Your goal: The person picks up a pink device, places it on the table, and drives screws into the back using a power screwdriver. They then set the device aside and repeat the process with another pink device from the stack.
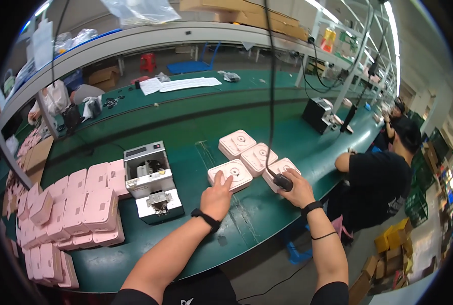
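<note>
A green workbench point(196, 254) runs through a factory hall, its far end and the hall's edges bent and lost in the dark rim of the view. Four pale-pink plastic housings, square with rounded corners, lie in a close group at the middle of the bench, well to the right of a boxy bench machine point(171, 206). A worker's left hand point(217, 198) presses on the nearest housing point(242, 179), index and middle fingers apart and extended across its top; the remaining fingers are hard to make out. The right hand point(299, 189) is closed around a black corded hand tool point(282, 182) over the rightmost housing point(287, 165), which hand and tool partly cover. The tool's working tip is hidden, so whether it touches the housing cannot be told; its black cord point(271, 91) leaves the view at the upper edge. Each uncovered top bears a round, darker-centred fitting, its detail too small to read. At left, stacked pink housings point(100, 206) show small vent patches, those behind masked by those in front. A co-worker in a black shirt point(381, 178) sits at right, hands out of clear sight.
</note>
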The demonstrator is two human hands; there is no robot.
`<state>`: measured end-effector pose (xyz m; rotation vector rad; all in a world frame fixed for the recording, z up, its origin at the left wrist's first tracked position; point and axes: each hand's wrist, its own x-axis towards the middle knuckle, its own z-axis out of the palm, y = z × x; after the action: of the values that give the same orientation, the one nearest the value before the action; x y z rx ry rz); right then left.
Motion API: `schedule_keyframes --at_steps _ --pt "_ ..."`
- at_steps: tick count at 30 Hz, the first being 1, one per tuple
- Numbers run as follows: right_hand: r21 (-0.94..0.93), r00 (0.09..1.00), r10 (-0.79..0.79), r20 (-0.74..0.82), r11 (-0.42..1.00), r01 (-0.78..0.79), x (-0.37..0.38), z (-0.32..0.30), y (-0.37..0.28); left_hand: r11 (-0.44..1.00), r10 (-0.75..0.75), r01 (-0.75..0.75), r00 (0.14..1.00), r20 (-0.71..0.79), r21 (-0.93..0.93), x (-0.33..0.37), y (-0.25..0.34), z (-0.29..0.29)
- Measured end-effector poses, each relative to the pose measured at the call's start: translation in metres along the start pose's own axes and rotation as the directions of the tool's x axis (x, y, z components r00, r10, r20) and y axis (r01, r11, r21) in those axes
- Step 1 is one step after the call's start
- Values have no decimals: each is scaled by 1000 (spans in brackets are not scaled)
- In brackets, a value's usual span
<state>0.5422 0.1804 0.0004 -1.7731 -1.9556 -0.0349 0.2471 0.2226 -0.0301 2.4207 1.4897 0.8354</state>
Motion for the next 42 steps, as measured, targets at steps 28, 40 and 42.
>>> schedule_keyframes --at_steps 28,40,42 --pt "989 992 -40 -116 -94 112 -22 44 -266 391 -393 857 485 -781 335 -401 -154 -329" --pt "999 992 -121 -40 27 44 -15 31 -321 582 -303 761 530 -792 287 -433 -171 -314" --pt "998 994 -91 62 13 -61 -14 39 -303 641 -263 688 613 -745 340 -437 -151 -317"
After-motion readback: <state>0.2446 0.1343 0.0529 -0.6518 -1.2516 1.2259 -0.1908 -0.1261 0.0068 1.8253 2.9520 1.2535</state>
